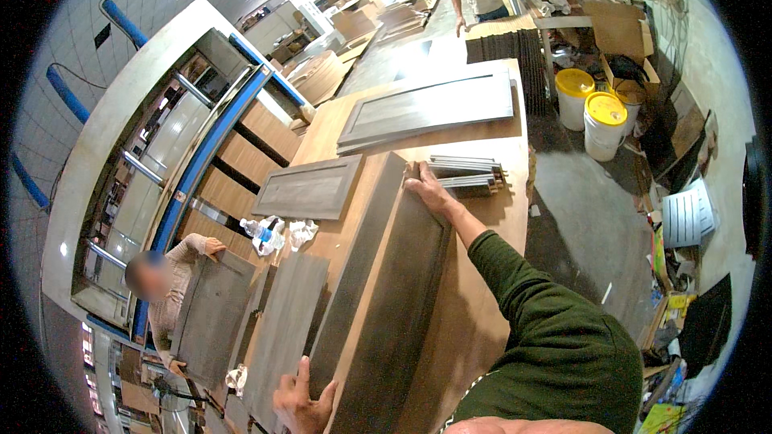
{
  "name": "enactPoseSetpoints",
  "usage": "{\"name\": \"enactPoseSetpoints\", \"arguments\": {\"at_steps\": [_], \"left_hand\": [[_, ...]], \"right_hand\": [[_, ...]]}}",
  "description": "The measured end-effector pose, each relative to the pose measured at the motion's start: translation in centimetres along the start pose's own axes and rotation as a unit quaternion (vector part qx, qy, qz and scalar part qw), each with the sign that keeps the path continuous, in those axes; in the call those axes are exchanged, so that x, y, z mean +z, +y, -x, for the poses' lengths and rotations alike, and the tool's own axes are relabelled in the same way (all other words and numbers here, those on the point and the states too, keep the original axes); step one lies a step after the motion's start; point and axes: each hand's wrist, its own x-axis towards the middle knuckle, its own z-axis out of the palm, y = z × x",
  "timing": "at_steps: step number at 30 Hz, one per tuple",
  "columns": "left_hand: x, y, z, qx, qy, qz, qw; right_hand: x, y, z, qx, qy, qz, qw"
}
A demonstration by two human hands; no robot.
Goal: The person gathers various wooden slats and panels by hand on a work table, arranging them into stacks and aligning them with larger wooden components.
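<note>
A long dark grey wooden panel (396, 305) with a pale bare edge lies lengthwise before me. Along its left side runs a dark grey strip (360, 261); whether the two are one piece I cannot tell. My right hand (428, 188) is bent over the far end, fingers curled on the edge. At the near end my left hand (302, 402) grips across the strip, thumb on one side and index finger on the other. Its lower fingers are partly hidden. Left of the strip lies a flat grey board (283, 313). Stacked narrow grey strips (466, 175) lie beside my right hand.
Grey framed panels (430, 104) and a smaller one (310, 187) lie on the wooden table (474, 273). A water bottle (261, 233) stands by crumpled paper. A co-worker (181, 281) holds another panel (213, 317) at left, before a blue-and-white press (201, 169). Yellow-lidded buckets (605, 130) stand right.
</note>
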Motion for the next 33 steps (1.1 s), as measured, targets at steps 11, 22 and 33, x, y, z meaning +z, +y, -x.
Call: {"name": "enactPoseSetpoints", "arguments": {"at_steps": [11, 22, 33], "left_hand": [[-0.2, -0.4, 1.4, -0.031, -0.004, -0.008, 0.999], [0.3, -0.9, 1.1, -0.005, 0.016, 0.006, 1.0], [0.1, -1.8, -2.4, 0.03, -0.007, -0.018, 0.999]], "right_hand": [[1.5, 0.2, -0.1, 0.045, -0.025, -0.138, 0.989], [-1.2, 7.2, -3.9, 0.01, -0.052, -0.026, 0.998], [-0.4, 8.5, -4.5, -0.022, -0.055, -0.072, 0.996]]}}
